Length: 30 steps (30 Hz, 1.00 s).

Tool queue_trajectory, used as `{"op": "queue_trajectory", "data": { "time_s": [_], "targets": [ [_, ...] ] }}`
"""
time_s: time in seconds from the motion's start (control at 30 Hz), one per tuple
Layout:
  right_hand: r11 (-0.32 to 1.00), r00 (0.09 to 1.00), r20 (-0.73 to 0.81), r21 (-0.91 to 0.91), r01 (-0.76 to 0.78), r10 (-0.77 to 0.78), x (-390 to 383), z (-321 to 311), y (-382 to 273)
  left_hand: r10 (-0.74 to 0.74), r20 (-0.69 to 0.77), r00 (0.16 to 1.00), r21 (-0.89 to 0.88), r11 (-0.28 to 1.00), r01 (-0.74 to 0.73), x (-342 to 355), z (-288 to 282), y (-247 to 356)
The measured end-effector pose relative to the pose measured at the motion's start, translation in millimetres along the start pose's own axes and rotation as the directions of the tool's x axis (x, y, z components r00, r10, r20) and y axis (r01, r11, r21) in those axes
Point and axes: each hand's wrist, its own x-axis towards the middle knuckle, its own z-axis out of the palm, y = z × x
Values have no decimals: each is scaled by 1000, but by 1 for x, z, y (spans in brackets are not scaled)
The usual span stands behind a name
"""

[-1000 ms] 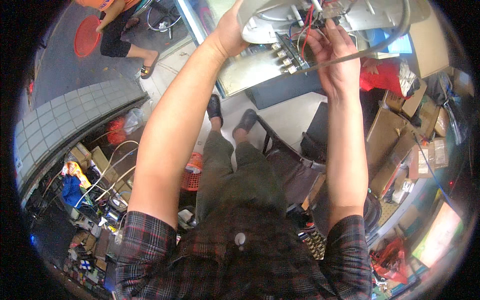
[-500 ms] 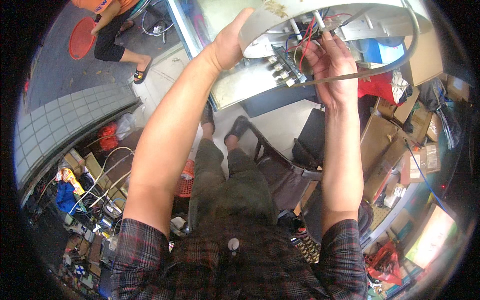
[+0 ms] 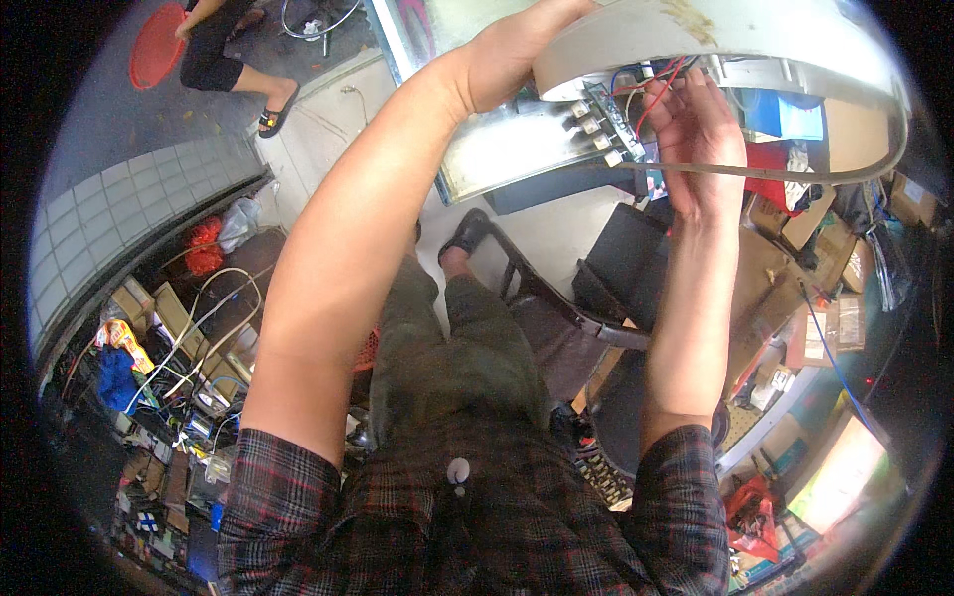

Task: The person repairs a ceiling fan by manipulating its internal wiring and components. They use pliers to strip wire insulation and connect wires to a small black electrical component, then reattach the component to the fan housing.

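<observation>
A white, curved appliance housing with a brown stain is tipped up at the top, its hollow side towards me. My left hand grips its left edge, the fingers hidden behind it. Up inside the hollow, my right hand has its palm towards me and its fingers curled among the wires; what the fingertips pinch is hidden. Red wires loop beside those fingers. A narrow circuit board with a row of pale blocks hangs from the housing's left part, left of my right hand.
Beneath the housing is a glass-topped counter. A dark chair stands below it. Cardboard boxes crowd the right, tangled cables and parts the left. Another person's leg and a red basin show at upper left.
The housing and both my hands have shifted right and slightly up in view. The housing has tilted, so less of its inside shows. My right hand stays among the wires.
</observation>
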Motion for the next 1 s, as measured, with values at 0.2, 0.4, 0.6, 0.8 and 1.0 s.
{"op": "queue_trajectory", "data": {
  "time_s": [0.2,0.4,0.6,0.8,1.0],
  "targets": [
    [999,998,40,-11,-49,50,-1,2,-10,60,8,998,276,959,-60,1,-8,-4],
    [998,998,41,-17,-55,55,4,1,-6,142,93,985,-210,970,-120,6,-38,-41],
    [988,999,-30,153,-13,18,-5,12,3,434,175,884,472,751,-462,-14,-29,-23],
    [964,970,-242,254,83,-20,-11,32,20,346,142,927,505,780,-369,-1,-34,5],
    [942,963,-266,313,117,-31,-10,39,20,154,37,987,372,915,-157,24,-36,26]
  ]
}}
